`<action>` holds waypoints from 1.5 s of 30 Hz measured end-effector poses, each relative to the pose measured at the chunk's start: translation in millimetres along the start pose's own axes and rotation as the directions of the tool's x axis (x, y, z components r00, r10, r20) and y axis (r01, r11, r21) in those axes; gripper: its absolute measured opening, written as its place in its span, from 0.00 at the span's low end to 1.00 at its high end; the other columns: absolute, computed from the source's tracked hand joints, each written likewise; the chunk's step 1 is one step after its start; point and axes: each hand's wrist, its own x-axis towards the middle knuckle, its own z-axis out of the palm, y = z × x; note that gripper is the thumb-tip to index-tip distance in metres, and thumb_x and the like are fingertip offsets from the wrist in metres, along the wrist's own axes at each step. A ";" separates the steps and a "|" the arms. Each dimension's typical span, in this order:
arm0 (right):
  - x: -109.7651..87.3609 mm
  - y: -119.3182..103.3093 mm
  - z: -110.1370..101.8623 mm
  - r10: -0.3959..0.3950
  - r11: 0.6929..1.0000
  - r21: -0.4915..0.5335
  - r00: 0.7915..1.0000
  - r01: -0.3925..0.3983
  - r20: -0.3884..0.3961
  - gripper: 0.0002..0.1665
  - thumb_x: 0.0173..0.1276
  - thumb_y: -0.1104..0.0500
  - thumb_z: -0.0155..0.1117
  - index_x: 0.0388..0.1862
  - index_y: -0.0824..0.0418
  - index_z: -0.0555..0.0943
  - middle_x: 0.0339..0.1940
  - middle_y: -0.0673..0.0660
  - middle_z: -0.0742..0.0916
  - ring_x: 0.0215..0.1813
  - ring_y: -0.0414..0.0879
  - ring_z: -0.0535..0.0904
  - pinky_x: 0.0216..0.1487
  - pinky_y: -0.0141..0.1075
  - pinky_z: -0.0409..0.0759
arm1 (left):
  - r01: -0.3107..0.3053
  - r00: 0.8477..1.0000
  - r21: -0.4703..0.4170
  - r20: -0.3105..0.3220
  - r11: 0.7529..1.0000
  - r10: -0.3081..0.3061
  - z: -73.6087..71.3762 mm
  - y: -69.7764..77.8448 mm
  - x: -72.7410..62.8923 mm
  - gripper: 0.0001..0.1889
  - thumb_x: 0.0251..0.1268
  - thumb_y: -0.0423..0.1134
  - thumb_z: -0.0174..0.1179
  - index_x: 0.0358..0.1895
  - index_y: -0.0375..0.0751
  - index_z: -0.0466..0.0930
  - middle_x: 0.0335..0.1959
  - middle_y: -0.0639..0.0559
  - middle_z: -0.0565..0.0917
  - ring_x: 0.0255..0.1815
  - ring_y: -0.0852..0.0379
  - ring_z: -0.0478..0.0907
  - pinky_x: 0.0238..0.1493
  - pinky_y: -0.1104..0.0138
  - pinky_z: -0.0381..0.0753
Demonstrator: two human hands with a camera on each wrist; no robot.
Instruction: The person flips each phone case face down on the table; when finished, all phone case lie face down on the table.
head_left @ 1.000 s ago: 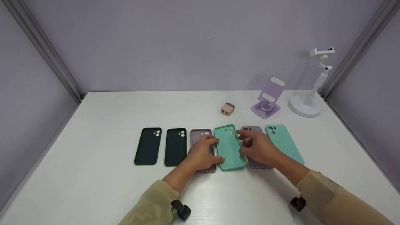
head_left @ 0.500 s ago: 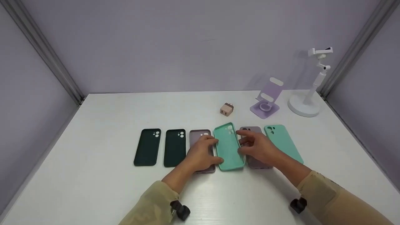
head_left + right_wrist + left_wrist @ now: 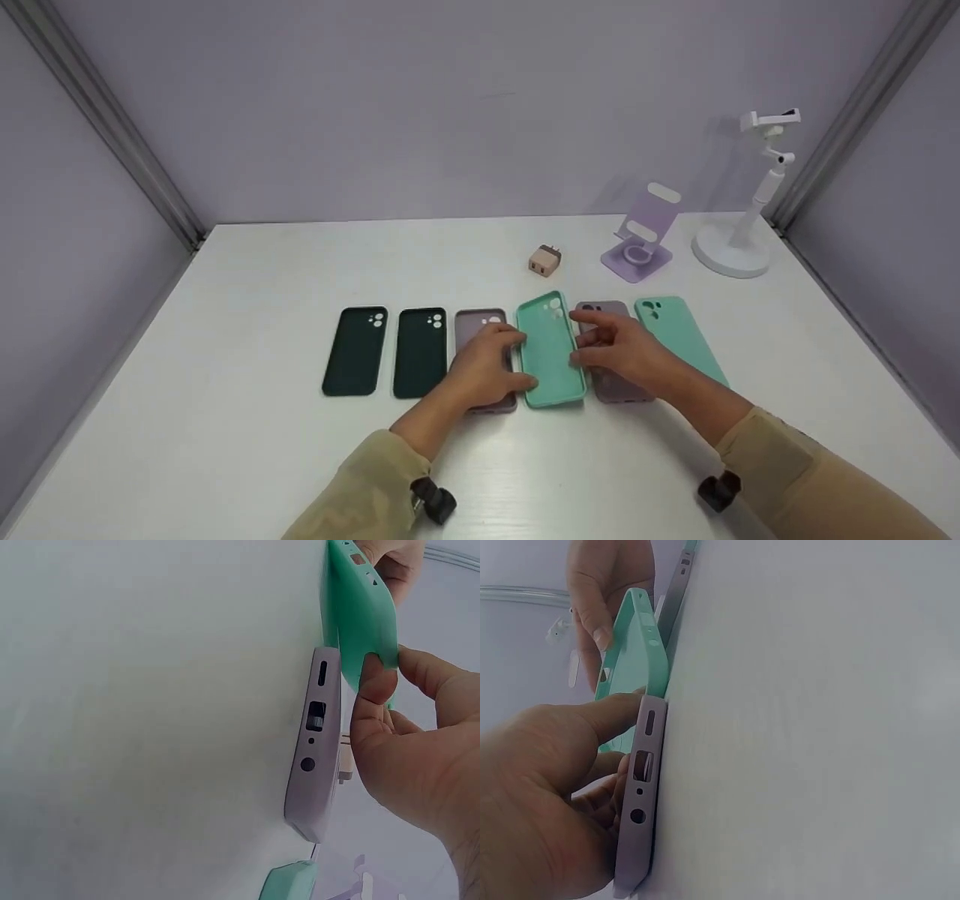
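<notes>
In the head view a mint phone case [image 3: 550, 356] tilts with its hollow side up, its right side raised off the white table. My right hand [image 3: 626, 349] pinches that raised side; the right wrist view shows thumb and fingers on the case wall [image 3: 375, 622]. My left hand [image 3: 480, 371] arches over a mauve phone case [image 3: 469, 325], its extended thumb and index fingertip touching the mint case's low left side. The left wrist view shows that thumb reaching across the mauve case's end [image 3: 639, 795]. Another mauve case [image 3: 616, 388], back up, lies partly under my right hand.
Two dark green phone cases [image 3: 354, 352] lie at the left of the row; a second mint case [image 3: 679, 334] ends it at the right. Behind stand a pink charger plug [image 3: 544, 261], a purple phone stand [image 3: 646, 225] and a white phone holder [image 3: 739, 247].
The mint case between my hands has tilted up a little more, its right side rising with my right hand. My left hand stays at the low side.
</notes>
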 end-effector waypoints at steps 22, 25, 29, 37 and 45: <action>-1.0 -5.0 -3.5 0.063 0.998 -0.012 0.997 -0.064 -0.044 0.48 0.70 0.55 0.78 0.85 0.55 0.66 0.56 0.59 0.85 0.57 0.50 0.81 0.56 0.37 0.85 | 0.158 0.987 -0.260 0.034 0.953 -0.155 -16.0 28.6 -6.0 0.40 0.64 0.45 0.78 0.78 0.44 0.72 0.71 0.45 0.78 0.68 0.48 0.78 0.64 0.55 0.82; -1.7 -5.4 -4.4 0.056 0.998 -0.022 0.997 -0.057 -0.048 0.48 0.70 0.54 0.78 0.84 0.54 0.66 0.56 0.59 0.85 0.57 0.49 0.80 0.56 0.36 0.84 | 0.164 0.987 -0.296 0.050 0.941 -0.156 -12.3 31.8 -7.7 0.42 0.63 0.47 0.79 0.79 0.45 0.70 0.75 0.46 0.75 0.71 0.47 0.77 0.65 0.56 0.81; -2.5 -5.0 -5.0 0.035 0.999 -0.021 0.998 -0.036 -0.049 0.47 0.70 0.55 0.78 0.84 0.56 0.67 0.55 0.59 0.85 0.57 0.49 0.80 0.56 0.35 0.84 | 0.159 0.987 -0.315 0.069 0.936 -0.145 -8.4 34.7 -8.4 0.44 0.62 0.48 0.79 0.79 0.44 0.69 0.77 0.46 0.72 0.75 0.47 0.73 0.71 0.55 0.76; -3.8 -3.5 -4.2 0.025 0.999 -0.020 0.999 -0.026 -0.046 0.47 0.70 0.53 0.78 0.84 0.55 0.67 0.57 0.59 0.85 0.59 0.50 0.80 0.58 0.36 0.84 | 0.164 0.985 -0.413 0.109 0.896 -0.130 -4.8 31.0 -7.6 0.45 0.60 0.48 0.81 0.80 0.46 0.69 0.79 0.47 0.70 0.78 0.46 0.68 0.74 0.54 0.71; -3.4 -6.2 -1.4 0.024 0.997 0.074 1.000 -0.024 -0.001 0.50 0.72 0.54 0.76 0.87 0.53 0.62 0.66 0.63 0.84 0.64 0.51 0.83 0.61 0.42 0.84 | 0.153 0.986 -0.520 0.136 0.840 -0.096 -5.9 28.3 -8.6 0.50 0.60 0.45 0.81 0.84 0.51 0.63 0.82 0.47 0.65 0.81 0.44 0.63 0.77 0.50 0.67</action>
